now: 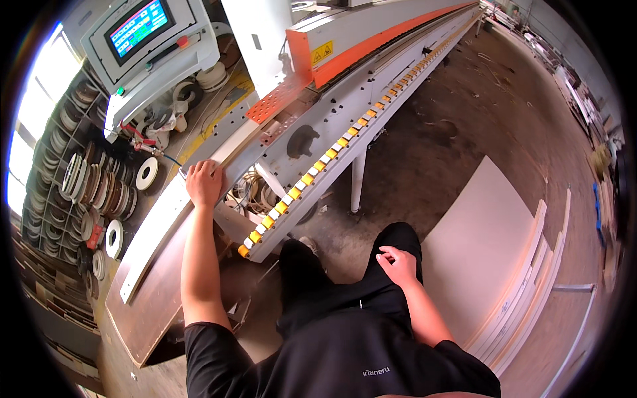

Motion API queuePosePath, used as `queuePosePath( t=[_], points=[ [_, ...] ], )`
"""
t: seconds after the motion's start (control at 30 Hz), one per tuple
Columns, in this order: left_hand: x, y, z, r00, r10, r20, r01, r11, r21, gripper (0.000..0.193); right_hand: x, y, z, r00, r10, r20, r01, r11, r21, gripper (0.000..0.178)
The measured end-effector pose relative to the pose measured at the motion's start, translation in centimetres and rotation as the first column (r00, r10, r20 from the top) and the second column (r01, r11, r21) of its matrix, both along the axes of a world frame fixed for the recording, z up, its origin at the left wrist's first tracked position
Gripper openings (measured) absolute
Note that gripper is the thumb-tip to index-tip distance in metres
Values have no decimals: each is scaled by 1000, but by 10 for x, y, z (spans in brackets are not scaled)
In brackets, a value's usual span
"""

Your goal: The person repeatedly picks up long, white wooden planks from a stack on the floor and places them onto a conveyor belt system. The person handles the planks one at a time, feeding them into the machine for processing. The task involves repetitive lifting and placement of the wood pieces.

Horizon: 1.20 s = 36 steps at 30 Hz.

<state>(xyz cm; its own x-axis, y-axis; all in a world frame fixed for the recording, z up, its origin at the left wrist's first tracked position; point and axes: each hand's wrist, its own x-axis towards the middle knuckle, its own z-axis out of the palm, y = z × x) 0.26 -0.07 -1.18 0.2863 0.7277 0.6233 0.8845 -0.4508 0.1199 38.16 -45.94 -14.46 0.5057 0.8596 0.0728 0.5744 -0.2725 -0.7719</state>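
The left hand (pixel 204 182) is bent over the near end of the board (pixel 237 142) on the machine (pixel 371 87); I can't tell if it grips. The right hand (pixel 399 266) lies loose on the leg (pixel 403 237).

1. Control screen (pixel 139 28) is up front on the left, and the machine (pixel 375 41) stretches off from beside it toward the far right.
2. Roller rail (pixel 314 174) runs along the machine's right side, near end just ahead of the knees.
3. Table (pixel 149 322) is on the left, long strip (pixel 154 244) lying on it, left hand (pixel 204 182) at the strip's far end.
4. Reels (pixel 99 182) sit further left, past the table.
5. Right hand's (pixel 398 265) on the right thigh, panels (pixel 484 245) stacked right of that.
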Motion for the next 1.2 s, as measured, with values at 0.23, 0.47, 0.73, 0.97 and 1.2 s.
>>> queuePosePath(
  t=[0.23, 0.47, 0.73, 0.97, 1.2],
  points=[
    [2, -2, 2, 1000, -13, -4, 13, 1000, -6, 23, 7, -5, -13, 999, 8, 31, -10, 998, 61, 20],
    [-5, 1, -5, 1000, -7, -31, 6, 1000, -20, 23, 10, -7, -9, 983, -70, -168, 77, 997, 33, 26],
    [-4, 3, -5, 1000, -14, -11, 14, 1000, 3, 19, 11, -5, -11, 985, -80, -154, 77, 997, -25, 31],
    [33, 21, -9, 998, -7, -63, 10, 999, 44, 16, 10, 4, -6, 987, -46, -152, 47, 999, 2, 26],
    [83, 48, -19, 994, -60, -96, 70, 991, 115, 11, 14, 1, -11, 984, -59, -170, 66, 997, 34, 24]
  ],
)
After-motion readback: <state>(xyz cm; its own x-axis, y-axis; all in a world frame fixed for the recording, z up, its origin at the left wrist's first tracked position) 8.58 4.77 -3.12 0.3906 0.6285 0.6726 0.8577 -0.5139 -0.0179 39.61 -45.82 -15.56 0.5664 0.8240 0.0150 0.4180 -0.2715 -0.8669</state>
